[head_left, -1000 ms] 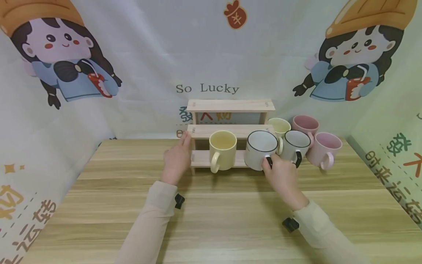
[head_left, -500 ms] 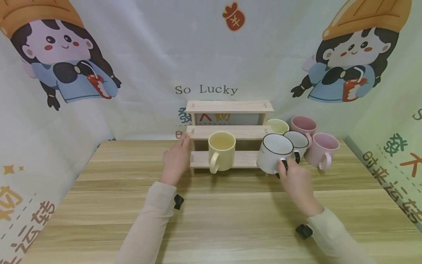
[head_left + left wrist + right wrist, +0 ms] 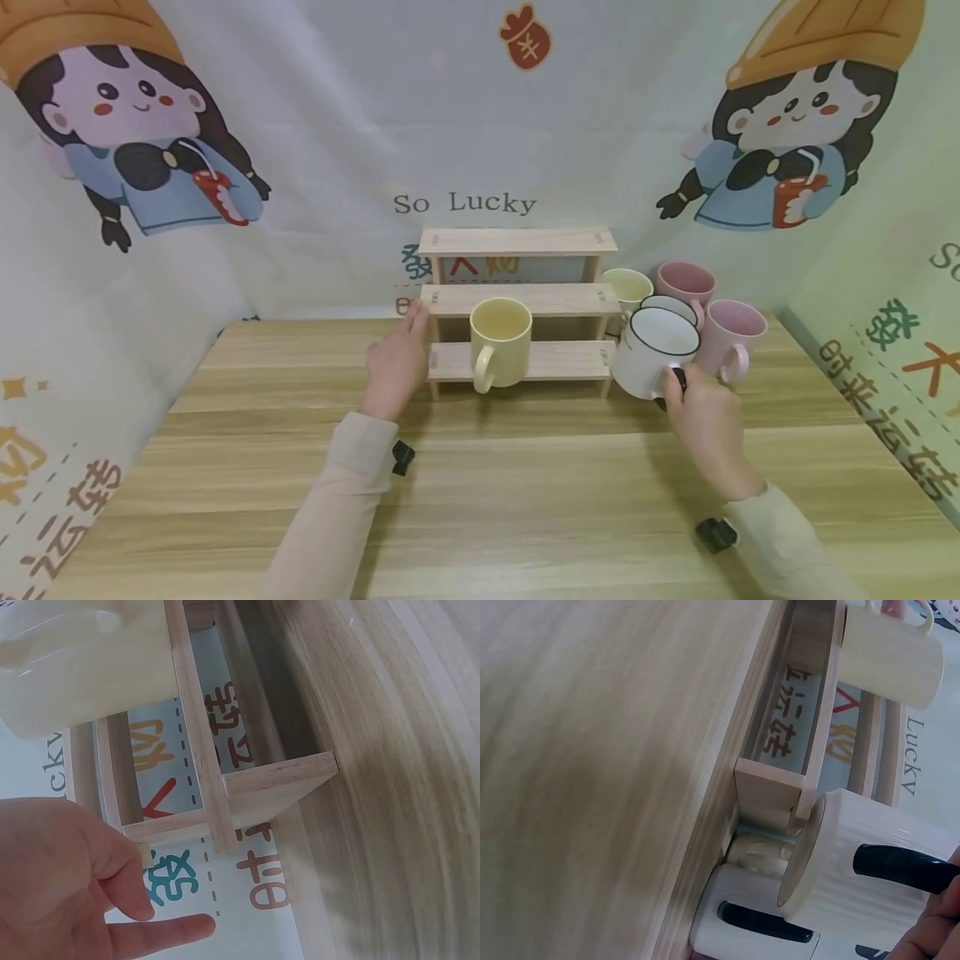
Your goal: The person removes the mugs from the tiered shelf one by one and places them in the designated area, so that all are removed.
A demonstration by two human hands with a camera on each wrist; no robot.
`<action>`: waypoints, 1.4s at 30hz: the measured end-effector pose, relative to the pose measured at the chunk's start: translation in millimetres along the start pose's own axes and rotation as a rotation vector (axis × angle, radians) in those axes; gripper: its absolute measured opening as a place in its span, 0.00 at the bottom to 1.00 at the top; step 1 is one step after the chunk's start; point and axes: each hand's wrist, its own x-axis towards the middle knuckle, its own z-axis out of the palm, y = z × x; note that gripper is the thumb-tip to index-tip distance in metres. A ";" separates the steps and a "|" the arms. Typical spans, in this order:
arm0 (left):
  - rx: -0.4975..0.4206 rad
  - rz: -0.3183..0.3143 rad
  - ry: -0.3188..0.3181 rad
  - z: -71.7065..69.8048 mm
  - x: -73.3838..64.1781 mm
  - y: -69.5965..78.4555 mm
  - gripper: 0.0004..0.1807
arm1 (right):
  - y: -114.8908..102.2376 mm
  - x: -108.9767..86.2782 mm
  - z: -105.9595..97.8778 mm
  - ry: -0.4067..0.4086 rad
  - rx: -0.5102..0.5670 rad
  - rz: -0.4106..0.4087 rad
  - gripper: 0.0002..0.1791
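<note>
My right hand grips the black handle of a white mug with a black rim, holding it just right of a three-tier wooden rack. The right wrist view shows this mug raised off the table, its base toward the camera. On the rack's lowest tier stands a pale yellow mug, handle toward me. My left hand rests at the rack's left end, fingertips by the middle tier; in the left wrist view, one finger reaches out straight.
Right of the rack stand a second pale yellow mug, a second white mug partly hidden behind the held one, a dark pink mug and a light pink mug. A printed cloth hangs behind the wooden table.
My right hand has carried the white mug rightward, from in front of the rack's lowest tier to beyond its right end. My left hand has stayed at the rack's left end.
</note>
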 end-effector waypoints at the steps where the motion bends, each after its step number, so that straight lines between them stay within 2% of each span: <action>1: 0.001 0.001 0.000 -0.2 0.3 0.0 0.39 | 0.9 -0.5 -0.5 0.001 -0.002 0.005 0.16; 8: -0.004 -0.001 -0.011 -0.4 2.1 0.7 0.40 | 7.1 -4.5 -6.1 -0.010 -0.009 0.043 0.17; 21: 0.007 -0.020 -0.024 -2.0 0.2 -0.3 0.40 | 14.4 -13.6 -2.0 -0.051 -0.053 0.041 0.16; 37: -0.001 -0.026 -0.024 -1.3 1.6 1.2 0.41 | 10.1 -9.5 1.3 -0.192 -0.082 0.092 0.17; 42: 0.000 -0.026 -0.034 -1.2 1.4 1.1 0.41 | 7.5 -5.4 -1.9 -0.278 -0.099 0.132 0.18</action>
